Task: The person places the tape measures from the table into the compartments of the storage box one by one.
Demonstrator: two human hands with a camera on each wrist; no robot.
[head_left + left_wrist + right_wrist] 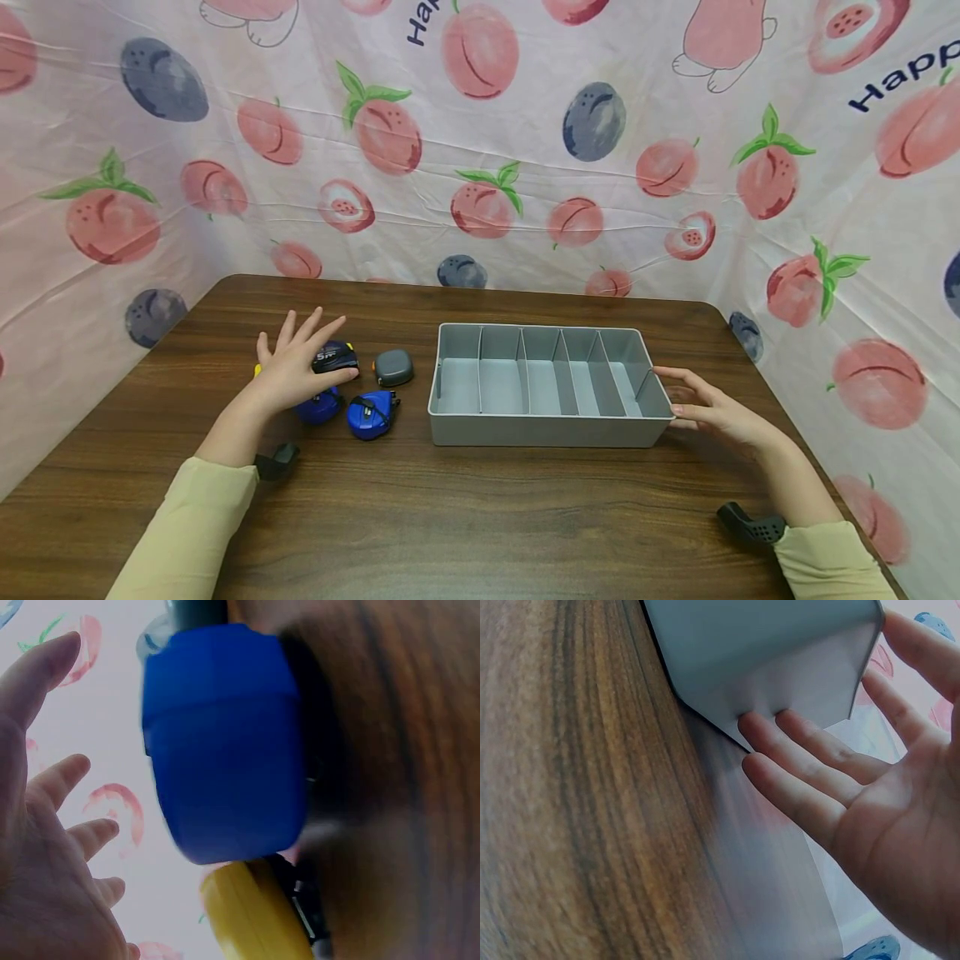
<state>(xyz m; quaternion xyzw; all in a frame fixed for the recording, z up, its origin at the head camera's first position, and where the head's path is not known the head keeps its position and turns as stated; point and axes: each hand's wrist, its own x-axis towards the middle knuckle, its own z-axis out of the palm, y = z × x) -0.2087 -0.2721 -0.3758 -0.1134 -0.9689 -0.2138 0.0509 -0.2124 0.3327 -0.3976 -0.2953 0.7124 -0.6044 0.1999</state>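
My left hand (288,373) hovers over a group of tape measures, its fingers spread and nothing held. Below it lie a blue tape measure (320,407), a black one (335,358) and a yellow one (251,915), mostly hidden by the hand in the head view. Another blue tape measure (371,416) and a dark grey one (393,367) sit just to the right. A grey divided box (543,432) with several bare compartments stands farther right. My right hand (716,417) touches its right end wall, fingers nearly straight, as the right wrist view shows.
The brown wooden table (480,517) carries everything. A fruit-printed sheet (420,200) hangs behind it and along both sides. Each wrist wears a black camera mount (750,525).
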